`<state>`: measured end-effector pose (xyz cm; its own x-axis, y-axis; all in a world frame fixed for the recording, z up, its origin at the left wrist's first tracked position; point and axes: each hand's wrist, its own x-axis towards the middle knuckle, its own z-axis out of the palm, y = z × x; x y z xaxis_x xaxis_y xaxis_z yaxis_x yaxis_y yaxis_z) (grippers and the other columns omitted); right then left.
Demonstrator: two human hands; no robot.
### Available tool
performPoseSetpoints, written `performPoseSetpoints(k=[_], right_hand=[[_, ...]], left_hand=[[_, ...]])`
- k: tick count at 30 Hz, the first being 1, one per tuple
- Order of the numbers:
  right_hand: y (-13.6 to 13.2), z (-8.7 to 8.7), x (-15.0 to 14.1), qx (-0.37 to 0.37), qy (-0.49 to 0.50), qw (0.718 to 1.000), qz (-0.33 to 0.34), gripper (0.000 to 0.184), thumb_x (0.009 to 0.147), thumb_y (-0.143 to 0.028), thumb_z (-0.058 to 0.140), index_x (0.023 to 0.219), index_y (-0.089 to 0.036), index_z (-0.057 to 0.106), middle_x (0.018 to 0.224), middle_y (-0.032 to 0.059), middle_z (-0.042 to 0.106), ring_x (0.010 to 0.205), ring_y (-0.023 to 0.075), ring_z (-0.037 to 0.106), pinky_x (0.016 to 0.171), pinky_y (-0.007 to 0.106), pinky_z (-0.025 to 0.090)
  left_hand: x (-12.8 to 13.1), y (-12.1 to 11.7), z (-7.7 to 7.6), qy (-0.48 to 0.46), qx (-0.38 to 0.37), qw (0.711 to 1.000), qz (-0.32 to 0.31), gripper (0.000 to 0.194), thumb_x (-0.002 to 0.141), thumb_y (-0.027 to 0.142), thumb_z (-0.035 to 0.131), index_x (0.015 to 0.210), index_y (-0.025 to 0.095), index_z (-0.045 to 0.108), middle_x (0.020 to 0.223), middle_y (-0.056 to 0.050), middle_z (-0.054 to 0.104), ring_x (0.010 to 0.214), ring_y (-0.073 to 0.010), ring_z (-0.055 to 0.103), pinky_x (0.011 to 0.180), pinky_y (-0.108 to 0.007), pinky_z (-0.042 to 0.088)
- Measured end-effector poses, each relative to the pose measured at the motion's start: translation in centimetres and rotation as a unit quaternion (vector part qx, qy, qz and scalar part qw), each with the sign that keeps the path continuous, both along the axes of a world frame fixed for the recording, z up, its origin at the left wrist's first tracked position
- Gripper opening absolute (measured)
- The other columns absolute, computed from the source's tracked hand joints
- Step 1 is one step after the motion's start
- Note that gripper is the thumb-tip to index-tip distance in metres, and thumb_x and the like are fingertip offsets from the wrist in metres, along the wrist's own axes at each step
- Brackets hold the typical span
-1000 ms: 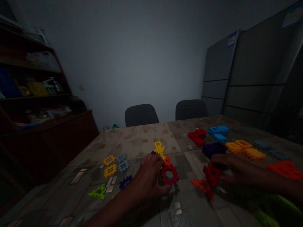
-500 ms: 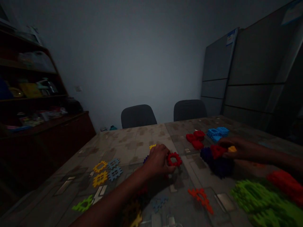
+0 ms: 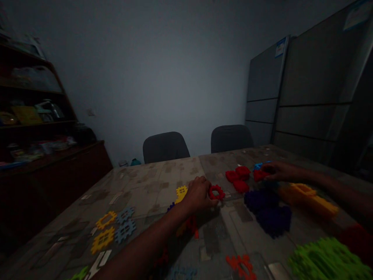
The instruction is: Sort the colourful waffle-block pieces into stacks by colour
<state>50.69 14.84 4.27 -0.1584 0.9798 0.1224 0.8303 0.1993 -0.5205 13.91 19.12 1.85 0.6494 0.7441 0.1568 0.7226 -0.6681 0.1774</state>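
My left hand [image 3: 200, 193] is closed on a red toothed ring piece [image 3: 216, 192], its fingers at the ring's left side just above the table. Farther back on the right, my right hand [image 3: 277, 171] grips a red building piece [image 3: 260, 175] in front of the light-blue pieces [image 3: 259, 166]. Left of it lie several red pieces [image 3: 239, 179] in a cluster. Dark purple pieces [image 3: 271, 212] are piled nearer to me. Beside my left wrist, a yellow toothed piece [image 3: 180, 193] is partly hidden by the arm.
Yellow window pieces [image 3: 103, 240] and grey-blue pieces [image 3: 125, 230] lie on the left of the patterned table [image 3: 157, 175]. Orange-yellow pieces [image 3: 313, 200], a green stack [image 3: 328, 260] and an orange piece [image 3: 241, 266] lie to the right. Two chairs [image 3: 166, 147] stand behind.
My right hand has gone from above the purple pile back towards the light-blue pieces, still with a red piece. My left hand keeps the red ring. The view has shifted slightly.
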Motion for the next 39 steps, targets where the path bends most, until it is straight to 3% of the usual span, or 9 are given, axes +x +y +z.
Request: performPoseSetpoints(k=[3, 7, 14, 20, 26, 39], right_hand=[[1.5, -0.7, 1.0, -0.047, -0.017, 0.998, 0.032, 0.029, 0.101, -0.044, 0.067, 0.093, -0.016, 0.070, 0.088, -0.0017, 0.069, 0.079, 0.0172, 0.067, 0.074, 0.033, 0.057], [3.2, -1.8, 2.3, -0.084, -0.043, 0.994, 0.052, 0.028, 0.099, -0.045, 0.068, 0.093, -0.018, 0.068, 0.089, -0.0012, 0.068, 0.079, 0.0168, 0.065, 0.075, 0.033, 0.056], [5.0, -2.9, 3.1, -0.104, -0.076, 0.990, 0.066, 0.039, 0.078, -0.055, 0.077, 0.084, -0.019, 0.066, 0.081, 0.0015, 0.066, 0.075, 0.0182, 0.060, 0.070, 0.032, 0.046], [6.2, -3.9, 2.8, -0.111, -0.101, 0.985, 0.082, 0.040, 0.089, -0.058, 0.071, 0.088, -0.018, 0.065, 0.082, -0.0013, 0.064, 0.073, 0.0167, 0.060, 0.070, 0.033, 0.049], [6.9, -4.4, 3.0, -0.130, -0.148, 0.977, 0.081, 0.031, 0.097, -0.047, 0.071, 0.094, -0.016, 0.068, 0.088, -0.0014, 0.068, 0.079, 0.0178, 0.066, 0.074, 0.034, 0.056], [6.6, -4.8, 2.7, -0.123, -0.185, 0.972, 0.080, 0.029, 0.098, -0.045, 0.071, 0.095, -0.017, 0.068, 0.089, -0.0012, 0.067, 0.079, 0.0171, 0.065, 0.074, 0.034, 0.055]], left_hand=[[2.0, 1.2, -0.2, 0.006, 0.010, 1.000, -0.001, 0.041, 0.083, 0.052, 0.079, 0.101, 0.015, 0.074, 0.112, -0.015, 0.071, 0.112, -0.0330, 0.065, 0.096, -0.041, 0.050], [4.8, 2.2, -0.8, 0.008, 0.020, 1.000, -0.010, 0.042, 0.085, 0.053, 0.079, 0.103, 0.016, 0.072, 0.116, -0.011, 0.070, 0.114, -0.0307, 0.063, 0.098, -0.043, 0.049], [6.8, 4.4, -1.0, 0.042, 0.014, 0.999, 0.008, 0.035, 0.097, 0.049, 0.072, 0.113, 0.018, 0.070, 0.128, -0.009, 0.067, 0.118, -0.0284, 0.063, 0.102, -0.051, 0.051], [8.3, 7.4, 0.2, 0.065, 0.008, 0.997, 0.037, 0.033, 0.101, 0.043, 0.069, 0.122, 0.018, 0.068, 0.133, -0.010, 0.066, 0.120, -0.0287, 0.065, 0.101, -0.051, 0.055], [10.9, 8.3, 0.6, 0.081, -0.021, 0.996, 0.023, 0.035, 0.101, 0.043, 0.069, 0.125, 0.018, 0.067, 0.134, -0.010, 0.066, 0.119, -0.0290, 0.066, 0.101, -0.052, 0.056], [12.5, 9.1, -0.6, 0.064, -0.071, 0.995, 0.013, 0.035, 0.101, 0.040, 0.070, 0.127, 0.018, 0.067, 0.136, -0.010, 0.066, 0.119, -0.0291, 0.066, 0.101, -0.052, 0.056]])
